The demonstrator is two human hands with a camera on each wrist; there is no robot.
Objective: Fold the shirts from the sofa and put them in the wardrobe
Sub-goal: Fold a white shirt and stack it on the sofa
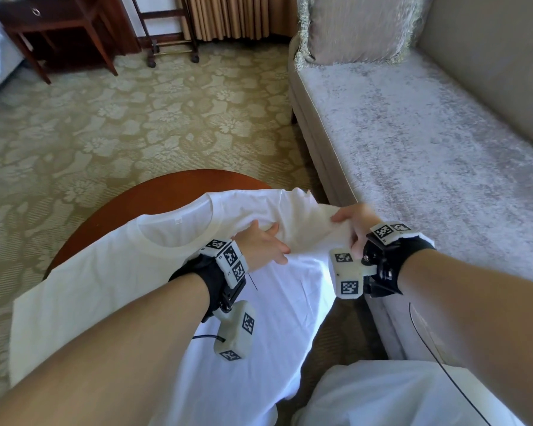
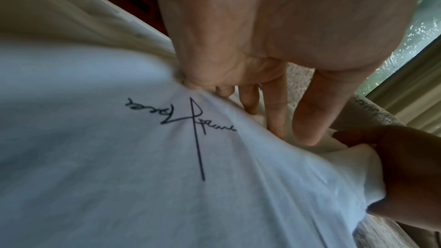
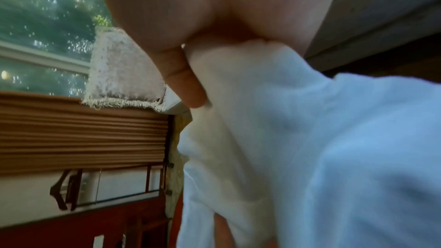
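A white T-shirt (image 1: 130, 278) lies spread over a round brown table (image 1: 154, 192), collar toward the far side. A black script logo (image 2: 190, 120) marks its chest. My left hand (image 1: 265, 244) rests flat on the shirt near the shoulder, fingers straight (image 2: 274, 112). My right hand (image 1: 351, 222) grips the shirt's right sleeve side, bunched in its fingers (image 3: 188, 86), and lifts that cloth (image 3: 310, 139) above the table edge beside the sofa (image 1: 428, 142).
A fringed cushion (image 1: 357, 26) stands at the sofa's far end. More white cloth (image 1: 397, 395) lies at the lower right by the sofa front. Patterned carpet (image 1: 136, 118) spreads to the left. A dark wooden side table (image 1: 53, 26) and a wheeled rack (image 1: 170, 35) stand at the back.
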